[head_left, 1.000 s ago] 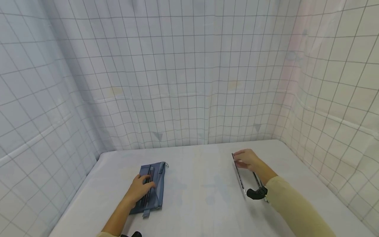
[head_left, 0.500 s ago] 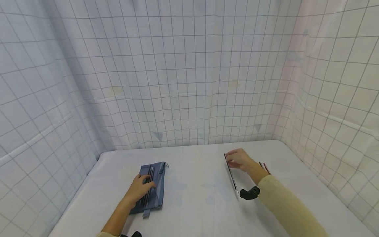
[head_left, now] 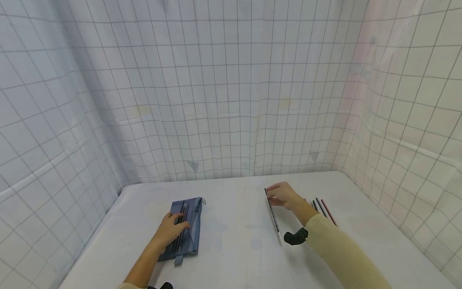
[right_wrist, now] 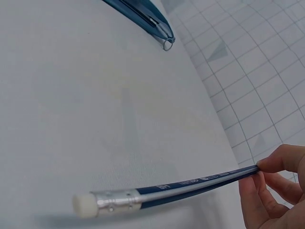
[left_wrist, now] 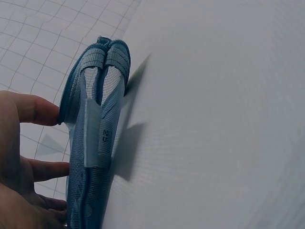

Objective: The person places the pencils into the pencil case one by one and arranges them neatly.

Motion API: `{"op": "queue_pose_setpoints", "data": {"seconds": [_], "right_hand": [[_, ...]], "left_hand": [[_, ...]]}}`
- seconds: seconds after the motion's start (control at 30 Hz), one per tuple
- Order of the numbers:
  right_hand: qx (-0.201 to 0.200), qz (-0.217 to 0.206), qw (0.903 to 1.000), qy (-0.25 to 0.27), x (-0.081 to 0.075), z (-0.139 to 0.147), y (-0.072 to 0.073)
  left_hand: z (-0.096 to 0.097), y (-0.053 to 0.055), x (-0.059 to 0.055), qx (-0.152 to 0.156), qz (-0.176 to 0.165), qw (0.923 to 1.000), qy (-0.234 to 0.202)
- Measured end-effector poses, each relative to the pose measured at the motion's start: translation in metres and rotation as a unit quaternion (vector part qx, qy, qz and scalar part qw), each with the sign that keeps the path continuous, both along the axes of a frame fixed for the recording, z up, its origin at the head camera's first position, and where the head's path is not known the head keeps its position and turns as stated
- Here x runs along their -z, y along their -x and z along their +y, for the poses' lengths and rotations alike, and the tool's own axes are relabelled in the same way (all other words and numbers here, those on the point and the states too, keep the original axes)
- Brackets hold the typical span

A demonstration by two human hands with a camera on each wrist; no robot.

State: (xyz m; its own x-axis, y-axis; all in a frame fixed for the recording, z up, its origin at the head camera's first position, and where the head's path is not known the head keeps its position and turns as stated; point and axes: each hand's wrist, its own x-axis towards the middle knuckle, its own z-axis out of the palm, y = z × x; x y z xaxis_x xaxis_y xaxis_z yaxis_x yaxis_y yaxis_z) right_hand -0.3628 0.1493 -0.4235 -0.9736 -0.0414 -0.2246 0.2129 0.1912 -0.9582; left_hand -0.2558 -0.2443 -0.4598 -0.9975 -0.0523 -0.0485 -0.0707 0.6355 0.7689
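A blue zippered pencil case (head_left: pixel 194 230) lies on the left of the white table, with dark pencils showing along its front. My left hand (head_left: pixel 170 230) rests on top of it, fingers spread and touching the fabric. In the left wrist view the fingertips press against the case's side. Further right, my right hand (head_left: pixel 282 195) pinches a pencil (head_left: pixel 273 216) near its far end between thumb and fingers. Close up in the right wrist view, that pencil (right_wrist: pixel 186 187) is dark blue with a silver stripe, and its white eraser (right_wrist: pixel 85 205) points toward the camera.
Several loose pencils (head_left: pixel 327 210), dark ones and a red one, lie on the table right of my right forearm, which partly hides them. White grid-patterned curtains (head_left: pixel 223 100) enclose the table (head_left: pixel 234 249) at the back and both sides.
My right hand has moved left with its pencil, away from the loose pencils, which now show beyond the forearm. The left hand and the pencil case have stayed put.
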Motion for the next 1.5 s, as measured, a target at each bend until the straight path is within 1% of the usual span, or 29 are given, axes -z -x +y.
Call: {"op": "queue_pose_setpoints", "data": {"seconds": [0.3,0.7,0.87,1.07,1.17,1.33,1.5], "right_hand": [[-0.010,-0.007,0.9998,0.015,0.008,-0.023,0.003],[-0.034,-0.009,0.9988,0.035,0.014,-0.062,0.000],[-0.042,-0.009,0.9984,0.036,0.018,-0.081,0.000],[-0.063,-0.010,0.9972,0.039,0.021,-0.107,-0.002],[-0.067,-0.008,0.9969,0.040,0.023,-0.122,-0.002],[-0.077,-0.011,0.9959,0.047,0.027,-0.145,-0.004],[-0.089,-0.018,0.9947,0.048,0.026,-0.167,-0.007]], "left_hand": [[0.000,-0.001,0.001,0.000,-0.001,1.0000,-0.007],[0.000,-0.002,0.001,-0.001,0.000,1.0000,0.000],[0.000,-0.001,0.001,-0.001,-0.003,1.0000,-0.001],[-0.002,0.000,0.001,0.008,0.002,0.9999,-0.013],[-0.003,0.000,0.001,0.010,0.004,0.9998,-0.014],[-0.003,-0.001,0.000,0.008,-0.001,0.9999,-0.011],[-0.003,-0.003,-0.001,0.008,0.000,0.9999,-0.011]]}}
